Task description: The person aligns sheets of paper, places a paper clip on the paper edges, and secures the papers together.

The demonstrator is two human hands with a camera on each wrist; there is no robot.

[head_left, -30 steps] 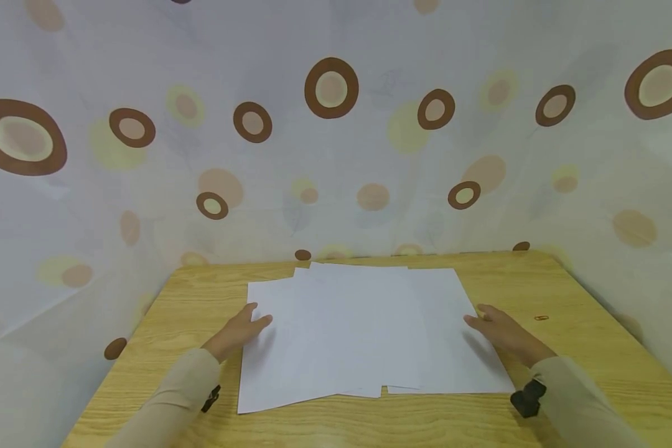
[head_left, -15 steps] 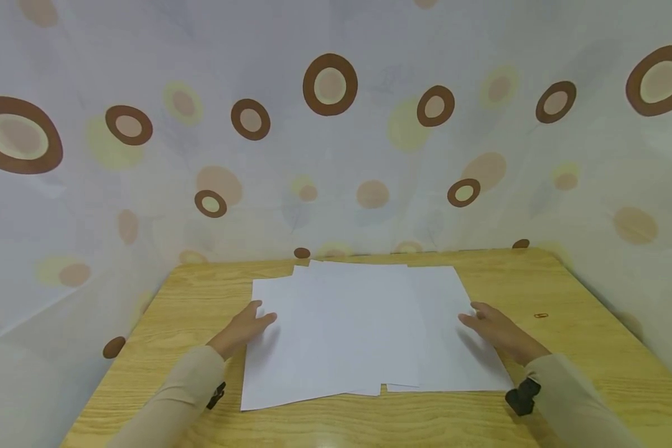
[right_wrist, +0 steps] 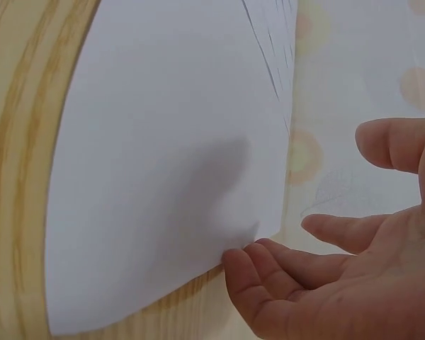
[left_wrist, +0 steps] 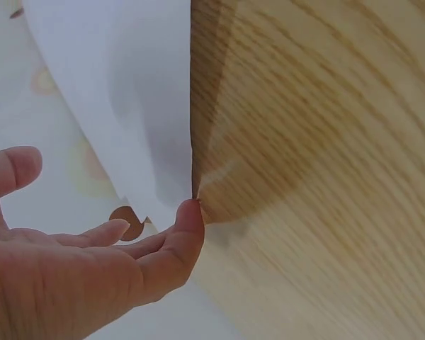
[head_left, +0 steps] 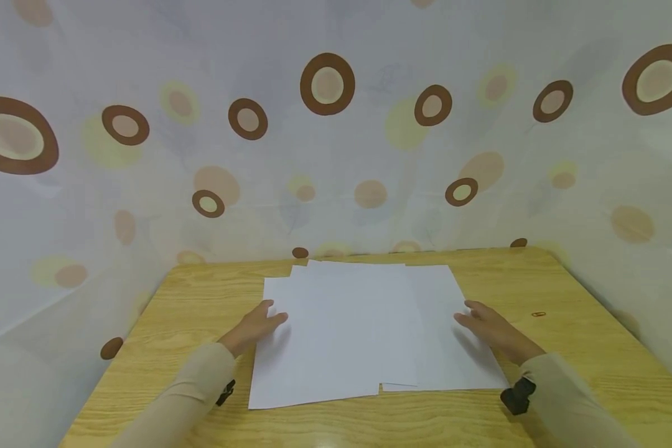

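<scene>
Several white sheets of paper [head_left: 347, 330] lie overlapped and fanned out on the wooden table [head_left: 325, 429]. At their left edge is my left hand [head_left: 253, 328], thumb raised above the paper. In the left wrist view its fingertips [left_wrist: 190, 212] touch the sheet's edge. My right hand [head_left: 495, 331] is at the right edge of the sheets in the same way. The right wrist view shows its fingertips [right_wrist: 239, 265] against the edge of the paper [right_wrist: 142, 177], with the thumb held apart. Neither hand pinches the paper.
An orange-red paper clip [head_left: 539, 314] lies on the table to the right of my right hand. Behind and at both sides of the table hangs a white sheet of cloth or plastic [head_left: 336, 155] with brown rings and pale dots.
My left hand has moved right, and the leftmost sheet has slid right with it, so the fan is narrower. My right hand has shifted slightly left.
</scene>
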